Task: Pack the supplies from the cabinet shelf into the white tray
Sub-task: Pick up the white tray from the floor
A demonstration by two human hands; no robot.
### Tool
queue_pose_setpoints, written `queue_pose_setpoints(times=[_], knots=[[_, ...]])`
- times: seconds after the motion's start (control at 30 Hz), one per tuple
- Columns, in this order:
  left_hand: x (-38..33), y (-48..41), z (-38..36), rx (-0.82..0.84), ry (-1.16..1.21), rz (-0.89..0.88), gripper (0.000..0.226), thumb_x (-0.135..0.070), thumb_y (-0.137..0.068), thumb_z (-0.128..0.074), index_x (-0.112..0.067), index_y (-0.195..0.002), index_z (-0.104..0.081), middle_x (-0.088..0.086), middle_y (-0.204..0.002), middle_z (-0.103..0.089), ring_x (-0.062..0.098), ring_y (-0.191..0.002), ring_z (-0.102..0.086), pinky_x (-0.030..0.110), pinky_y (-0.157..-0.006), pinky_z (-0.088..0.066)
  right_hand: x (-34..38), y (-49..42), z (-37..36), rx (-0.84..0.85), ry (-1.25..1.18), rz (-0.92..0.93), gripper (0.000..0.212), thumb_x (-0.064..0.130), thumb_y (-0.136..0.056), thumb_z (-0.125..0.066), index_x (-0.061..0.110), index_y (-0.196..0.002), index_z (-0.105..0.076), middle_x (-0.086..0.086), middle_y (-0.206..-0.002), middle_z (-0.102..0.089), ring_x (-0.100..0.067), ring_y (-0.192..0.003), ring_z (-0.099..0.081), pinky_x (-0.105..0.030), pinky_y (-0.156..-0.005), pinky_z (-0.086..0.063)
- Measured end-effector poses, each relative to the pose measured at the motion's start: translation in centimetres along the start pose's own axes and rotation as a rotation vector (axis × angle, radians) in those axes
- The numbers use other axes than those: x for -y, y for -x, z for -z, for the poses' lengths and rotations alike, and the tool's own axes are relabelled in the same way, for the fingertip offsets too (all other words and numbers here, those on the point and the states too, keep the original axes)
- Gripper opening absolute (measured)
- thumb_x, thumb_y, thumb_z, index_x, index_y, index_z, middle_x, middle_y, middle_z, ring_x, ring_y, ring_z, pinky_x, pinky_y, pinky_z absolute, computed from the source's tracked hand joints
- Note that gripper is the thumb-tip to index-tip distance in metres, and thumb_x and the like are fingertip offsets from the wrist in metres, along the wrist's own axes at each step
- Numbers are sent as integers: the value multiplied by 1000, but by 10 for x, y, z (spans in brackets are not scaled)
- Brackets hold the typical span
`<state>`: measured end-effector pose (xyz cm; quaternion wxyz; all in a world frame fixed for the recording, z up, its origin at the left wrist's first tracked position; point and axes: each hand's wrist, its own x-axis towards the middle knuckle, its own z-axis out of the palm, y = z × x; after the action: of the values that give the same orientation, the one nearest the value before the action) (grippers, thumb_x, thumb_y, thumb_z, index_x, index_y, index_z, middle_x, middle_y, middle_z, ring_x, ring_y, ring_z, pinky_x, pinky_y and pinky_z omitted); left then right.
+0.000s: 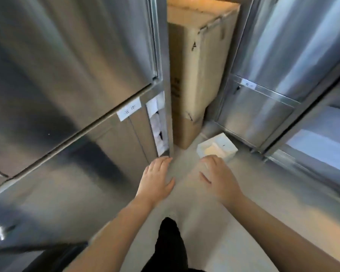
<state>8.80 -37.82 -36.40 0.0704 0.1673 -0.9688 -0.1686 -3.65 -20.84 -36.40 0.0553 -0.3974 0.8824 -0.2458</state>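
I see both hands empty, fingers relaxed. The left hand (157, 177) is just below the soft white packs (159, 132) (prob. the supplies), stacked vertically in a narrow slot of the stainless-steel cabinet (67, 75). The square white tray (230, 154) sits on the floor beside the right hand (216, 173) — L nearer the packs.

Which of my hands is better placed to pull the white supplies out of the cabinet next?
Left. The left hand is empty, its fingertips right below the white supplies in the left cabinet. The right hand hangs by the white tray, farther off.
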Motion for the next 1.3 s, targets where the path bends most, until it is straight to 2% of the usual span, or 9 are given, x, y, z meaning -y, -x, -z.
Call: queue_pose_setpoints(times=[0.13,0.27,0.47,0.67,0.8,0.9,1.03,1.17,1.3], knots=[[-33,-65,-40,117,30,-117,57,-37,-87,-51,-17,-139,-35,0,-140,-38,17,-130,-32,30,-107,-23,-72,-9,15,-27,20,-174,36,20,-82,-64,5,-113,-55,-12,-112,-56,-32,-101,-53,-38,-81,-44],[-53,-137,-84,199,-13,-159,60,-41,-88,-50,-16,-139,-33,1,-141,-36,19,-130,-32,33,-108,-24,-140,-44,18,1,61,-242,43,26,-82,-66,7,-118,-54,-10,-117,-55,-30,-107,-53,-38,-87,-45],[-63,-250,-151,311,-68,-150,65,-44,-87,-50,-14,-141,-28,4,-142,-33,21,-132,-28,36,-110,-23,-240,-129,6,165,107,-253,56,32,-85,-61,8,-132,-44,-10,-134,-44,-27,-122,-41,-33,-101,-34],[-57,-336,-240,460,-202,-127,70,-49,-91,-39,-15,-146,-12,4,-151,-16,22,-140,-11,39,-115,-12,-343,-194,-35,318,180,-209,63,37,-88,-57,11,-140,-32,-10,-148,-29,-25,-134,-28,-30,-108,-24],[-42,-371,-327,556,-260,-99,72,-50,-93,-34,-15,-147,-3,3,-155,-6,22,-142,-2,38,-115,-4,-417,-216,-84,392,162,-216,64,36,-91,-54,11,-143,-26,-11,-152,-20,-26,-139,-19,-32,-112,-19],[-26,-382,-402,647,-304,-125,73,-49,-94,-32,-13,-148,2,4,-156,-1,21,-143,5,36,-113,6,-472,-225,-134,461,183,-164,65,37,-90,-54,10,-143,-27,-12,-151,-22,-26,-138,-22,-32,-111,-22],[-5,-390,-499,704,-335,-155,73,-48,-95,-29,-11,-147,6,7,-156,1,23,-142,5,35,-113,8,-534,-233,-212,573,200,-116,66,33,-88,-59,8,-141,-29,-15,-149,-24,-29,-137,-24,-35,-111,-25],[19,-395,-595,759,-362,-206,71,-45,-98,-24,-7,-145,13,9,-156,9,24,-142,11,34,-111,13,-589,-235,-300,612,237,-77,68,31,-86,-63,7,-141,-31,-18,-148,-27,-31,-137,-26,-37,-113,-26],[47,-399,-683,787,-318,-176,70,-42,-98,-25,-9,-145,14,8,-156,11,22,-142,13,32,-112,12,-634,-241,-384,630,288,-15,70,29,-85,-65,6,-142,-32,-18,-150,-26,-33,-140,-21,-39,-115,-16]])
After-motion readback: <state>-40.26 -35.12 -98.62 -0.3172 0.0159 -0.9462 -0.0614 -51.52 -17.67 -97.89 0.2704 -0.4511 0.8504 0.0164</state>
